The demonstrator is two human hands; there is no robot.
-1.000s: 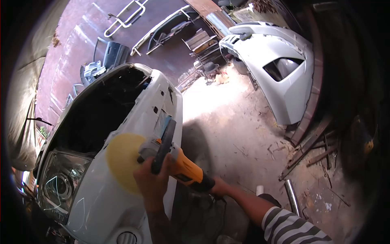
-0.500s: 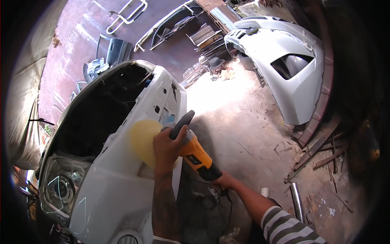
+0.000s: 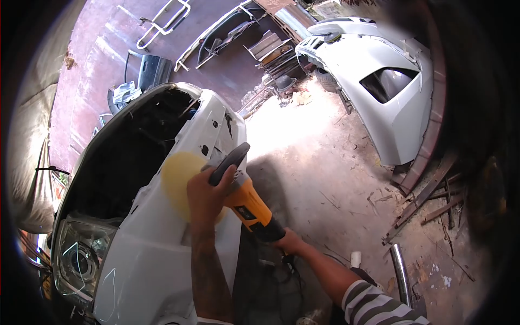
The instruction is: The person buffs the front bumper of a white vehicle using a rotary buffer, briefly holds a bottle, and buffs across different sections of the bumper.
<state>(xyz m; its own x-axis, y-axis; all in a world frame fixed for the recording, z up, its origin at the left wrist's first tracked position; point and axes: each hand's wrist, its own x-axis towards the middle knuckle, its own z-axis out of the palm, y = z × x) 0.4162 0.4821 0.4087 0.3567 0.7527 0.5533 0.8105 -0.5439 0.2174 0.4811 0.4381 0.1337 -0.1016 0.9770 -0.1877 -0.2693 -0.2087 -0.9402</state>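
An orange and black power polisher (image 3: 249,205) lies across the white car fender (image 3: 146,254). Its round yellow pad (image 3: 177,181), blurred at the rim, is against the upper part of the panel. My left hand (image 3: 207,196) is wrapped round the black front handle near the pad. Around the black rear end of the tool, where a cord hangs down, my right hand (image 3: 290,242) is closed. A headlight (image 3: 81,262) sits in the car's front at the lower left, beside the dark open engine bay (image 3: 127,146).
A white bumper (image 3: 387,119) stands at the upper right. Metal strips (image 3: 422,203) and a shiny pipe (image 3: 401,273) lie on the floor at right. A dark car door (image 3: 153,72) leans at the wall, near stacked wood and a tyre (image 3: 326,79).
Over the last second the polisher and both hands went up and right along the fender, then slightly back left. The camera view has shifted a little too.
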